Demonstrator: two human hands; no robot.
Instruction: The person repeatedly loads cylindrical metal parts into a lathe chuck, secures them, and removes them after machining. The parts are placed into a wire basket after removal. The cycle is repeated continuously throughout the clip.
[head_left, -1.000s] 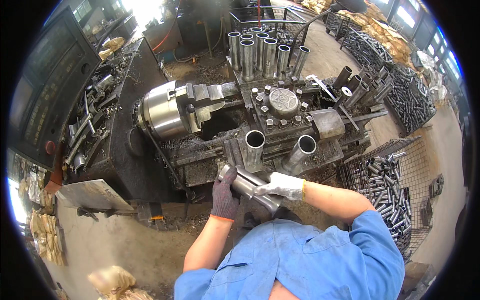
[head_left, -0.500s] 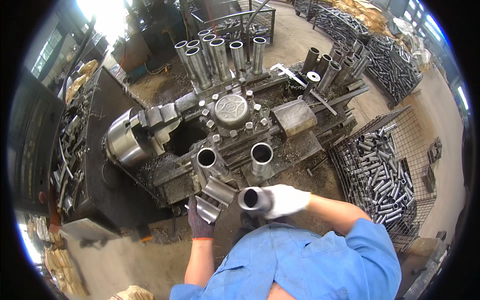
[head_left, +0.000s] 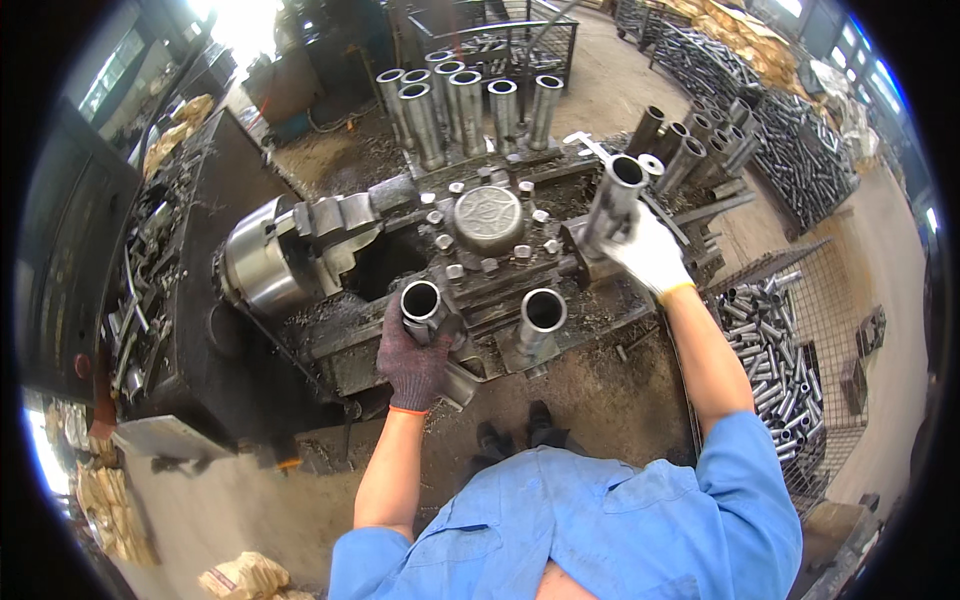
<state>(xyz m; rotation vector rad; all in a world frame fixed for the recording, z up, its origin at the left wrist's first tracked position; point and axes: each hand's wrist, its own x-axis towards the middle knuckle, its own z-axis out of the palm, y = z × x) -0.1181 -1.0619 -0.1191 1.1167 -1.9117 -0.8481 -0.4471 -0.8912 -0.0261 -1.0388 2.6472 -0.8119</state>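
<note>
My right hand (head_left: 650, 250), in a white glove, is closed around a metal tube (head_left: 608, 207) that stands upright at the right side of the lathe carriage. In a dark glove, my left hand (head_left: 414, 358) wraps round another metal tube (head_left: 421, 300) at the carriage's near left. Below that hand a curved half-shell metal piece (head_left: 460, 384) shows in part. A third tube (head_left: 541, 322) stands upright between my hands, touched by neither. To the far left of them are the lathe chuck (head_left: 268, 255) and the round-capped tool post (head_left: 488, 217).
Several tubes (head_left: 465, 105) stand behind the tool post, and darker tubes (head_left: 682, 155) at the back right, near a caliper (head_left: 590, 146). A wire basket (head_left: 770, 360) of short tubes is at right. Metal bins (head_left: 700, 70) lie beyond.
My right hand has carried its tube forward and right onto the carriage. My left hand has left the half-shell piece and moved up to grip a standing tube.
</note>
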